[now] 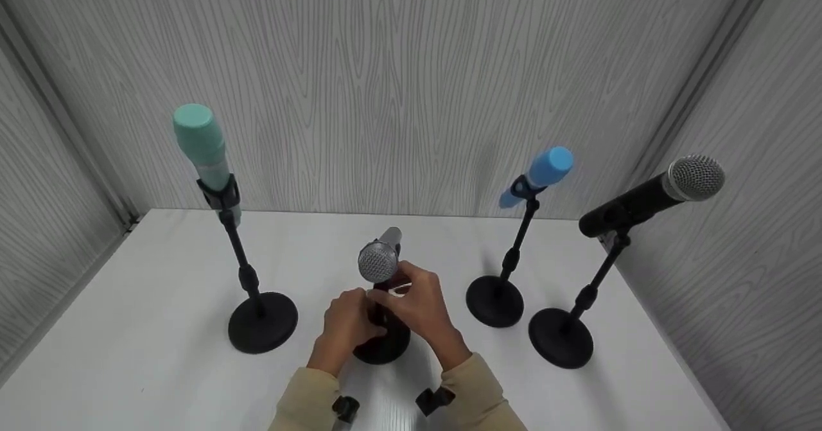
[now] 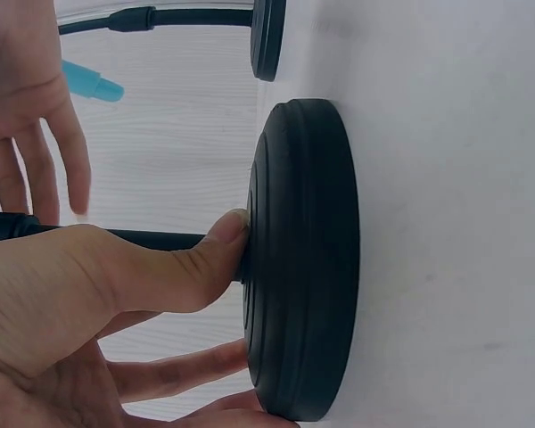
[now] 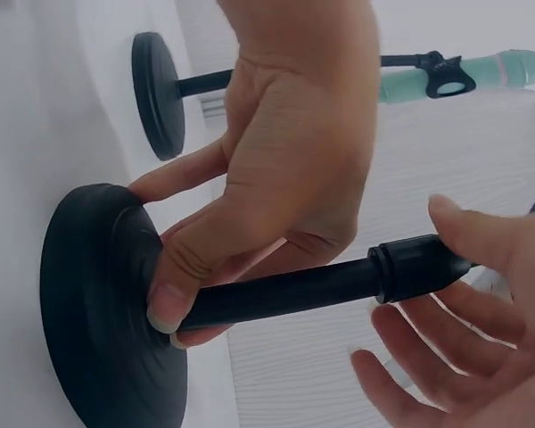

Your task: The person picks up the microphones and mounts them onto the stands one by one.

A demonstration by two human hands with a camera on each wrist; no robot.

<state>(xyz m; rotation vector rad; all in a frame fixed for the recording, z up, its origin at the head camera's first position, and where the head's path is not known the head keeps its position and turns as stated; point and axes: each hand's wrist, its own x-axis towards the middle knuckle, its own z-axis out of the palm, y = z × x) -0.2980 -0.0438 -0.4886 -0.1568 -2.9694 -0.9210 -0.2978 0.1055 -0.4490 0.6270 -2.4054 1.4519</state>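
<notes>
A silver-grey microphone [image 1: 377, 261] sits on a short black desk stand [image 3: 285, 295] at the middle of the table, its mesh head toward me. My left hand [image 1: 347, 322] grips the bottom of the stand's pole, with the thumb on the pole just above the round base [image 2: 308, 259]. Other left fingers reach to the base's edge. Higher up, beneath the microphone, my right hand [image 1: 420, 299] is around the pole's collar [image 3: 419, 267]. Its thumb and loosely bent fingers lie on opposite sides, with gaps showing in the right wrist view.
A mint-green microphone [image 1: 200, 137] stands at left on its own black stand. To the right are a blue microphone [image 1: 550, 166] and a black one with a silver mesh head [image 1: 695, 178], both on stands. Grey wood-grain panels [image 1: 385, 97] enclose the white table [image 1: 160, 302].
</notes>
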